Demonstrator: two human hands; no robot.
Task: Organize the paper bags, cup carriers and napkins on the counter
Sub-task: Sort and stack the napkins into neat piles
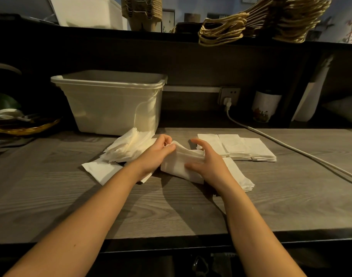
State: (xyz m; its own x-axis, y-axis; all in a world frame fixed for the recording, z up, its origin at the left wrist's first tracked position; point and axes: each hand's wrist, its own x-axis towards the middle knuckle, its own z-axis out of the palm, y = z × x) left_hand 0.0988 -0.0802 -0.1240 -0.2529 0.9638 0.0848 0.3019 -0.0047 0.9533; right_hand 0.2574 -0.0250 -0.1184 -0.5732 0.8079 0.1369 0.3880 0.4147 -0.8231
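Observation:
A small bundle of white napkins [178, 163] sits between my hands at the middle of the counter. My left hand [159, 152] pinches its far left corner with curled fingers. My right hand [206, 158] grips its right side, thumb on top and fingers spread. A loose fanned pile of napkins [127, 146] lies just left of my left hand, with a single napkin [100, 169] in front of it. Three neat napkin stacks [243, 146] lie in a row to the right. More napkins [241, 176] lie under my right wrist. Paper bags with twisted handles [251, 23] rest on the upper shelf.
A white plastic tub [111, 100] stands behind the fanned pile. A white cable [291, 148] runs from a wall socket [230, 95] across the right of the wooden counter [131, 212]. A printed cup [265, 105] stands at the back right, a yellow dish [25, 125] at the left.

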